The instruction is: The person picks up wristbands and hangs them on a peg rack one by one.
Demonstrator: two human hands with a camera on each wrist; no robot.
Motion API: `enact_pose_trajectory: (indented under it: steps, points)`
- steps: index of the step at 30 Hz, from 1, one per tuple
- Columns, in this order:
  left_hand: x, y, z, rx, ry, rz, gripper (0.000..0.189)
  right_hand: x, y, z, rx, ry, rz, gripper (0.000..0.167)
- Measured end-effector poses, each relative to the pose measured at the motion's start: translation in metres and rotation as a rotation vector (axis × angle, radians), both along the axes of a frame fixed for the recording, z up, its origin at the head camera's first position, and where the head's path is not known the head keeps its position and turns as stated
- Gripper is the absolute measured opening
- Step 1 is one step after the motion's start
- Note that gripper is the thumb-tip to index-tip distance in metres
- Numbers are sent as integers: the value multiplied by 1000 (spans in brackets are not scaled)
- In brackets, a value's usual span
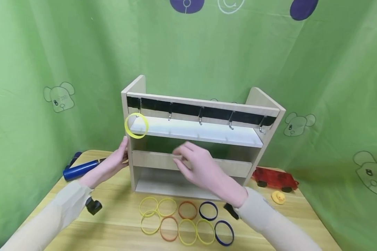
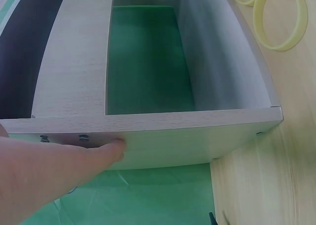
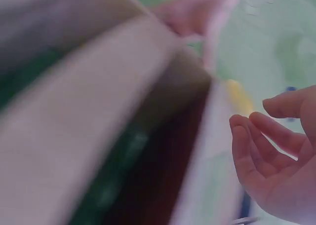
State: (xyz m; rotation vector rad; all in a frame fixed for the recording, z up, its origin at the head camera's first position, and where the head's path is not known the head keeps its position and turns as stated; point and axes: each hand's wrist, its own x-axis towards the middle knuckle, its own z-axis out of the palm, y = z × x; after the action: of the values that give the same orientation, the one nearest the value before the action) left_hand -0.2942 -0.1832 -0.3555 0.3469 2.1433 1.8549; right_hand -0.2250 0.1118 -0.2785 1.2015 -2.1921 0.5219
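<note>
A light wooden rack with a row of metal hooks stands on the table. On its leftmost hook hangs a yellow ring. My left hand rests against the outer left side panel, one straight digit lying along it in the left wrist view; its other fingers are partly hidden. In front of the middle of the rack is my right hand, fingers loosely bent and nothing between them. The right wrist view shows this hand empty too, beside the blurred rack.
Several yellow rings, orange rings and dark blue rings lie before the rack. A blue cylinder lies at the left. On the right are a red toy car and a yellow toy duck. Green curtain hangs behind.
</note>
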Motion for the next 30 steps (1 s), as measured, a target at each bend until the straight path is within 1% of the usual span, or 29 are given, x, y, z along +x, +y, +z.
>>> enact_pose_trajectory:
  steps: [8, 10, 12, 16, 20, 22, 26, 30]
  points:
    - [0, -2, 1, -13, 7, -7, 100, -7, 66, -99, 43, -204, -212, 6]
    - [0, -1, 1, -11, 7, -5, 101, -8, 80, -120, 48, -249, -254, 5]
    - [0, 0, 1, -3, 3, 0, 101, -7, 92, -136, 47, -293, -280, 6]
    - [0, 1, 1, 5, -9, 13, 102, -8, 111, -158, 61, -382, -347, 8]
    - [0, 1, 1, 1, -12, 11, 102, -12, 123, -175, 91, -456, -422, 11]
    - [0, 1, 1, -2, -11, 7, 101, -13, 126, -182, 101, -484, -445, 13]
    - [1, -1, 0, -10, -3, 3, 99, -17, 129, -191, 116, -492, -443, 14]
    - [1, 0, 0, -7, 8, 2, 99, -20, 130, -196, 133, -466, -423, 14]
